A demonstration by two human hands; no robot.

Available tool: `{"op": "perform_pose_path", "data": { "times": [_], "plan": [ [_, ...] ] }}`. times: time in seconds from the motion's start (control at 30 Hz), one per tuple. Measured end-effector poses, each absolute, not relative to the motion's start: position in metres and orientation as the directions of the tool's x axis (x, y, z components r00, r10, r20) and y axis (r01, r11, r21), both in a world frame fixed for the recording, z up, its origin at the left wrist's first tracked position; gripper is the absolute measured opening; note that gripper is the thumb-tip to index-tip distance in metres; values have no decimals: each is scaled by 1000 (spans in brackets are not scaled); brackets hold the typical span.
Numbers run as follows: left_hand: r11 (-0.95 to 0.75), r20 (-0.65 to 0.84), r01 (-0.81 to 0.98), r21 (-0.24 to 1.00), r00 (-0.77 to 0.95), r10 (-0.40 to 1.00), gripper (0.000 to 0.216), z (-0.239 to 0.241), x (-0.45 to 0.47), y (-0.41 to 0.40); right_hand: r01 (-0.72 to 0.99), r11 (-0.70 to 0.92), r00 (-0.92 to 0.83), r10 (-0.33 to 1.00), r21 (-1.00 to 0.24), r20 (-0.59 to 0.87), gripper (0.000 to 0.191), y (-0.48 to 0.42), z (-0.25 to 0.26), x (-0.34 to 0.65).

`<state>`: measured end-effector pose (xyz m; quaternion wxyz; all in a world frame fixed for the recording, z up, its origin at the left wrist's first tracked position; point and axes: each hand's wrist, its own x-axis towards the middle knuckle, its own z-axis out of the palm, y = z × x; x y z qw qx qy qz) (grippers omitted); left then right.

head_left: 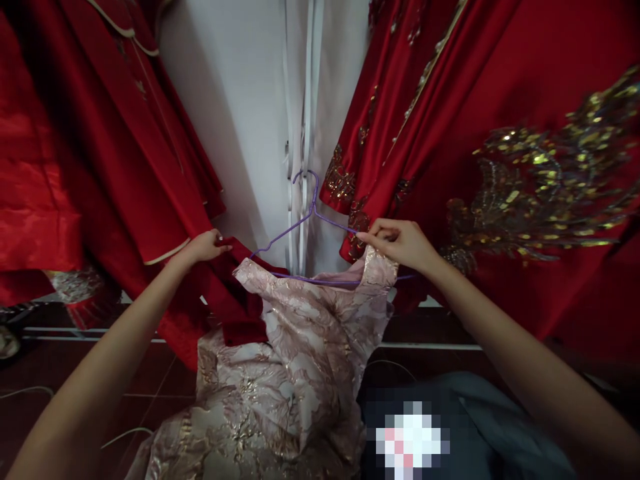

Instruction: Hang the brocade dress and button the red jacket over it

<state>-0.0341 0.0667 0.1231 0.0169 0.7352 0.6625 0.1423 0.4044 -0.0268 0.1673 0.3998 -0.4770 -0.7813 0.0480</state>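
Observation:
A pale pink dress with gold brocade hangs on a purple wire hanger, its hook pointing up. My right hand is closed, thumb and fingers pinching the hanger's right arm just above the dress's shoulder strap. My left hand is closed at the edge of a dark red cloth, left of the hanger. That cloth lies against the dress's left shoulder, and part of it is hidden behind the dress. The dress's lower part spreads toward me.
Red garments hang at the left, and a red garment with gold sequins hangs at the right. Behind the hanger are a pale wall and white vertical strips. A dark tiled floor shows below.

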Motion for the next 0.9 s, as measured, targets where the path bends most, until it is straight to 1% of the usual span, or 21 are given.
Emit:
{"op": "perform_pose_path", "data": {
  "times": [0.07, 0.1, 0.17, 0.2, 0.23, 0.27, 0.3, 0.37, 0.4, 0.47, 0.57, 0.63, 0.77, 0.9],
  "plan": [
    [-133, 269, 971, 200, 76, 960, 44, 111, -36, 66, 690, 542, -229, 792, -479, 567, 38, -21, 165, 408],
    [-166, 306, 967, 194, 101, 947, 43, 106, -37, 65, 684, 539, -227, 798, -491, 558, 39, -18, 164, 409],
    [-290, 345, 939, 184, 215, 914, 39, 100, -38, 61, 670, 529, -226, 813, -521, 536, 39, -14, 162, 410],
    [-365, 340, 911, 192, 287, 896, 34, 98, -39, 59, 661, 527, -228, 819, -535, 526, 40, -12, 162, 411],
    [-430, 312, 875, 222, 354, 882, 29, 97, -40, 57, 651, 528, -232, 823, -546, 519, 40, -11, 162, 411],
    [-475, 263, 835, 278, 409, 874, 29, 96, -41, 55, 642, 529, -237, 825, -555, 513, 41, -10, 161, 411],
    [-493, 206, 797, 350, 448, 870, 33, 96, -42, 53, 635, 531, -241, 826, -561, 509, 42, -10, 161, 411],
    [-469, 115, 743, 477, 476, 872, 39, 93, -42, 47, 625, 533, -246, 828, -570, 504, 43, -8, 161, 410],
    [-455, 93, 727, 513, 480, 872, 38, 91, -42, 44, 623, 534, -248, 828, -572, 503, 43, -8, 161, 410],
    [-456, 97, 704, 545, 487, 868, 35, 85, -40, 38, 620, 536, -248, 827, -573, 504, 43, -6, 160, 409],
    [-494, 172, 659, 567, 492, 853, 35, 72, -39, 37, 623, 535, -245, 827, -571, 506, 41, -4, 157, 409],
    [-493, 199, 659, 568, 472, 859, 35, 63, -43, 42, 617, 533, -247, 830, -579, 501, 41, -3, 157, 409],
    [-464, 160, 723, 512, 450, 878, 33, 47, -51, 56, 597, 529, -250, 837, -603, 487, 38, -4, 156, 409],
    [-449, 174, 758, 472, 419, 891, 32, 42, -52, 62, 600, 516, -240, 845, -611, 478, 38, -4, 156, 409]
  ]
}}
